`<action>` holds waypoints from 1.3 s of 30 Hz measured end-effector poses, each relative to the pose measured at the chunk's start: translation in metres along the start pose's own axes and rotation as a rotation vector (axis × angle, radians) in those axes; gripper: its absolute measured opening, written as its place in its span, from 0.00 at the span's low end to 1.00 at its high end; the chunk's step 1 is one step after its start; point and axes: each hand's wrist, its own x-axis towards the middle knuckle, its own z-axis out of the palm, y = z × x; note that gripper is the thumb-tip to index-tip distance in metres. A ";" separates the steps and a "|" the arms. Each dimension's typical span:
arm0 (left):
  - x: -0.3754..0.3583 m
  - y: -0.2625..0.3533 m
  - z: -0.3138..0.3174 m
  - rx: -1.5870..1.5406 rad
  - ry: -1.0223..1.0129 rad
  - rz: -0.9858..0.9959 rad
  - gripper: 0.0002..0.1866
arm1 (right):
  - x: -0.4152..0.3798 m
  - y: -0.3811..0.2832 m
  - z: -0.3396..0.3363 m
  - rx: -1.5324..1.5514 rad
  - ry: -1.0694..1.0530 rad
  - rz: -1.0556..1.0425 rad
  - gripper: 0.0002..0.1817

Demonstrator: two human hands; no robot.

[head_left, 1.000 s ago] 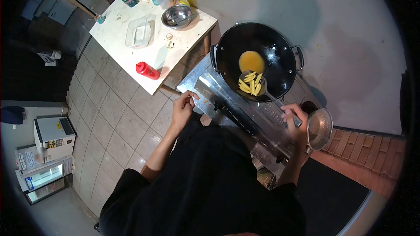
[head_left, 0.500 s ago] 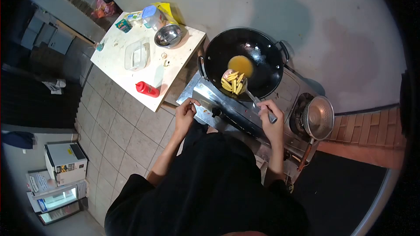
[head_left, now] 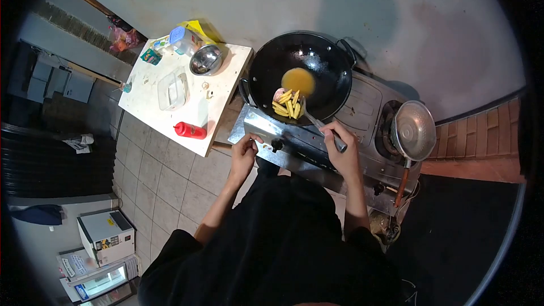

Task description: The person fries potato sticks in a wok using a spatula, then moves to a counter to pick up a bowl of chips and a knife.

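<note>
A black wok (head_left: 328, 68) stands on the stove (head_left: 362, 113), with a pool of yellow-brown liquid (head_left: 298, 81) in it. Beside the liquid lie pale yellow finger-shaped pieces (head_left: 288, 105) and a pinkish lump (head_left: 279, 94). My right hand (head_left: 342, 147) is closed on the handle of a metal utensil (head_left: 317, 122), whose head touches the yellow pieces. My left hand (head_left: 245, 151) hovers by the stove's front left corner, its fingers curled together; whether anything is between them is too small to tell.
A white table (head_left: 153, 98) at the left bears a red bottle (head_left: 190, 131), a clear container (head_left: 172, 92), a metal bowl (head_left: 206, 60) and a blue-lidded tub (head_left: 184, 39). Right of the wok sits a saucepan (head_left: 416, 130) with a wooden handle over the stove's front edge.
The view has turned and shifted, moving the wok and table left in the frame. My right hand still holds the utensil at the yellow pieces. My left hand stays near the stove's corner.
</note>
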 end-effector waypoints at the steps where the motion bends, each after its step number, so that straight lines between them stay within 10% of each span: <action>1: 0.001 0.005 0.001 0.034 0.001 0.011 0.20 | 0.000 0.000 0.001 0.014 0.007 0.005 0.04; 39: -0.003 -0.021 0.008 -0.108 -0.011 0.001 0.22 | 0.009 0.001 0.024 -0.014 -0.005 0.079 0.05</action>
